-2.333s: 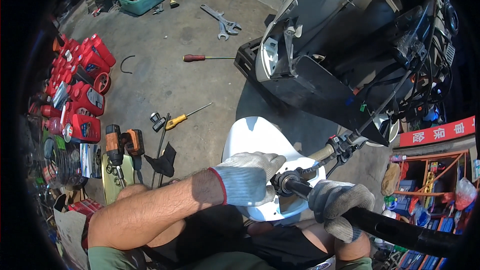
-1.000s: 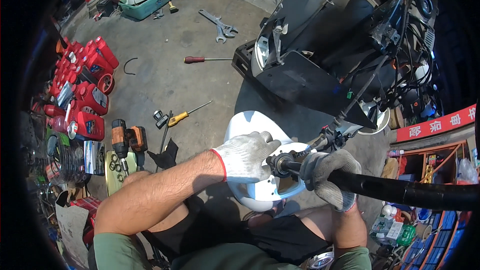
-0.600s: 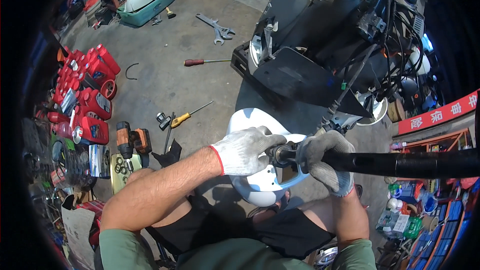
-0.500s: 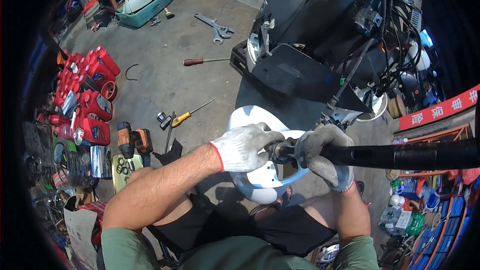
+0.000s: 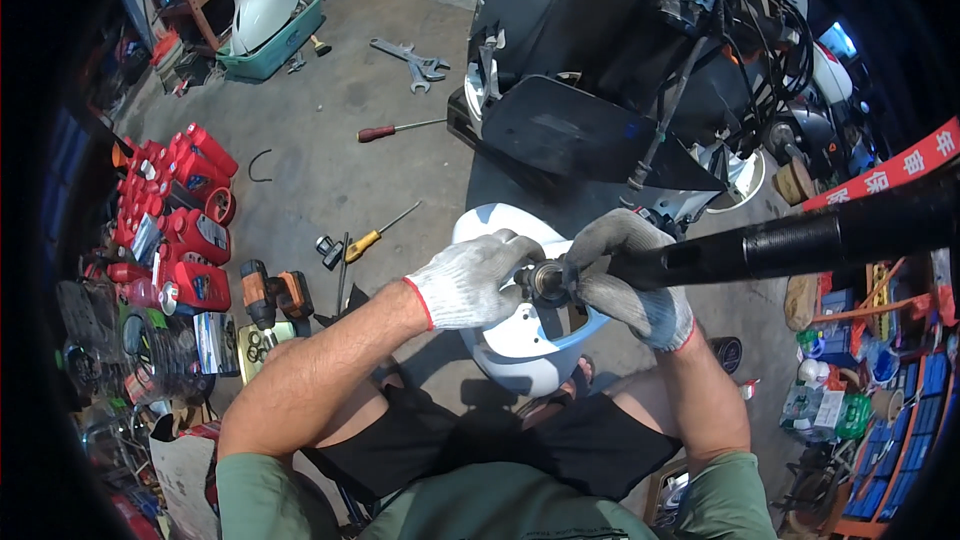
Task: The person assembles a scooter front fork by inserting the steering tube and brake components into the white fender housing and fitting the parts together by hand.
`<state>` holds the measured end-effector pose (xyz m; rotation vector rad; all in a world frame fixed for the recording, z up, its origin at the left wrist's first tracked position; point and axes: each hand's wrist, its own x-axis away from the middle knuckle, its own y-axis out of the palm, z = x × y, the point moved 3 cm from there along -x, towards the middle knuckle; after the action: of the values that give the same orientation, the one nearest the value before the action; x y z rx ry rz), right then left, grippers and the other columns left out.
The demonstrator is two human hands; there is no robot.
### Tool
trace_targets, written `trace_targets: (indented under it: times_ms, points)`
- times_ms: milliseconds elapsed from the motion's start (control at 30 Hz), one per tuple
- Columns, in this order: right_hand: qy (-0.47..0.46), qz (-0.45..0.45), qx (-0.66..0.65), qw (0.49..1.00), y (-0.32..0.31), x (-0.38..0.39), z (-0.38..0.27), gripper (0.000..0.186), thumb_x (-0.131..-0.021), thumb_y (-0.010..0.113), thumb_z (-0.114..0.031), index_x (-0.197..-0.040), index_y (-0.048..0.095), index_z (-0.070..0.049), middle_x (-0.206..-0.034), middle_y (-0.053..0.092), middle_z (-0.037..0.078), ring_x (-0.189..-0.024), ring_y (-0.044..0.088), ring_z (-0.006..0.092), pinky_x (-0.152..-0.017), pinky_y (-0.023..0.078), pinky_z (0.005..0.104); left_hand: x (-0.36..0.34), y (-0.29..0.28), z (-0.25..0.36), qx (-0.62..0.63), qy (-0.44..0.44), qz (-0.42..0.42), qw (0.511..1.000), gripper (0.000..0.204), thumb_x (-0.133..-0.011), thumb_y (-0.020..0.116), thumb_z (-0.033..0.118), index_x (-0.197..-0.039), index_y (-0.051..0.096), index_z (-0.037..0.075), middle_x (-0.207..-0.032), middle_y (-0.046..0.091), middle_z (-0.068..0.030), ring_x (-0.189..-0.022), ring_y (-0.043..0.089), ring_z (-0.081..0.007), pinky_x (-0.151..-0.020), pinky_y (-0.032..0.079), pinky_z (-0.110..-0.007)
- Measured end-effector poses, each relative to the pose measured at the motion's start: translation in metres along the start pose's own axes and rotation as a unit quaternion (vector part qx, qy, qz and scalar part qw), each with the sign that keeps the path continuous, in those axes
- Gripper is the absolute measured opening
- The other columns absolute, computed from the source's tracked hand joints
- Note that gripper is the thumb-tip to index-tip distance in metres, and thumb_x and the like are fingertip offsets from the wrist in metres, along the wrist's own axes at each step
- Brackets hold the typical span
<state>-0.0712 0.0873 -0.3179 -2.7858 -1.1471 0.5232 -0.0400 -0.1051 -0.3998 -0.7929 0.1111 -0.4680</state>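
A long black metal tube (image 5: 780, 252) runs from the upper right down toward my hands. Its left end meets a round, ringed metal collar (image 5: 547, 281). My left hand (image 5: 478, 280), in a white knitted glove with a red cuff, has its fingers closed at the collar's left side. My gloved right hand (image 5: 635, 280), grey with grime on the palm, curls around the tube's left end just beside the collar. Beneath both hands sits a glossy white and pale-blue curved fender (image 5: 512, 365), with an opening and small holes. The hands cover part of it.
A partly stripped scooter with a black panel (image 5: 580, 130) stands ahead. On the concrete lie a yellow-handled screwdriver (image 5: 364, 244), a red-handled screwdriver (image 5: 378, 133), wrenches (image 5: 415, 62) and a cordless drill (image 5: 262, 295). Red jugs (image 5: 197, 235) crowd the left; blue bins (image 5: 890, 450) fill the right.
The tube's right end has swung upward in the picture. My right hand has shifted slightly left with its fingers repositioned at the tube's end. The whole view has moved a little.
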Motion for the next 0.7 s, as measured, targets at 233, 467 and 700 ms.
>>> trace_targets:
  times_ms: [233, 467, 700]
  points:
    - [0.031, 0.025, 0.031, 0.999, -0.002, -0.004, -0.004, 0.031, -0.083, 0.085, -0.020, -0.104, 0.068, -0.004, -0.102, 0.068, 0.006, -0.091, 0.066, 0.0134, -0.080, 0.055, 0.0286, -0.001, -0.006, 0.010, 0.022, -0.053, -0.030, 0.998, 0.057, -0.088, 0.062, 0.027, -0.138, 0.052, 0.003, -0.123, 0.064, -0.0262, -0.116, 0.063, -0.0413, -0.099, 0.050, -0.050]
    - [0.053, 0.022, 0.004, 0.998, 0.002, -0.003, -0.008, 0.028, -0.087, 0.081, -0.015, -0.108, 0.067, -0.004, -0.103, 0.069, 0.005, -0.092, 0.067, 0.0115, -0.081, 0.056, 0.0275, 0.010, -0.002, 0.006, 0.011, -0.067, -0.015, 0.998, 0.054, -0.092, 0.057, 0.025, -0.142, 0.050, 0.006, -0.132, 0.062, -0.0241, -0.121, 0.062, -0.0394, -0.106, 0.050, -0.046]
    - [0.037, 0.036, 0.006, 0.999, -0.002, 0.000, -0.008, 0.025, -0.088, 0.080, -0.015, -0.107, 0.067, -0.004, -0.103, 0.068, 0.005, -0.088, 0.068, 0.0106, -0.080, 0.057, 0.0273, 0.032, 0.013, 0.028, 0.005, -0.061, 0.078, 0.995, 0.069, -0.086, 0.072, 0.032, -0.140, 0.043, -0.001, -0.109, 0.066, -0.0277, -0.102, 0.068, -0.0442, -0.095, 0.053, -0.048]
